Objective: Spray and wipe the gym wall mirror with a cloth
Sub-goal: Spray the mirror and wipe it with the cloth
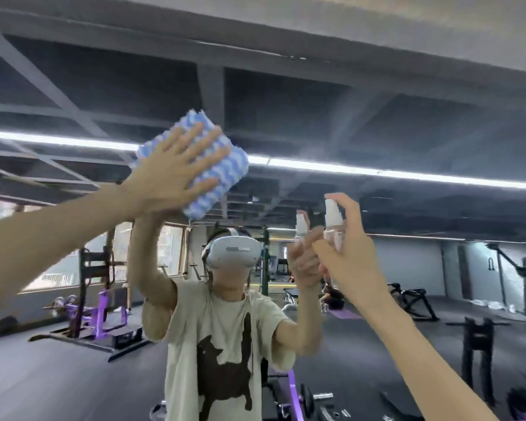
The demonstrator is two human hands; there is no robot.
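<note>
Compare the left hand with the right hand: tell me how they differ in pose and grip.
The left hand lies flat with fingers spread, pressing the blue-and-white cloth against the mirror. The right hand curls round a small clear spray bottle, forefinger over its white nozzle. The left hand is higher than the right hand. Both reach up toward the glass.
</note>
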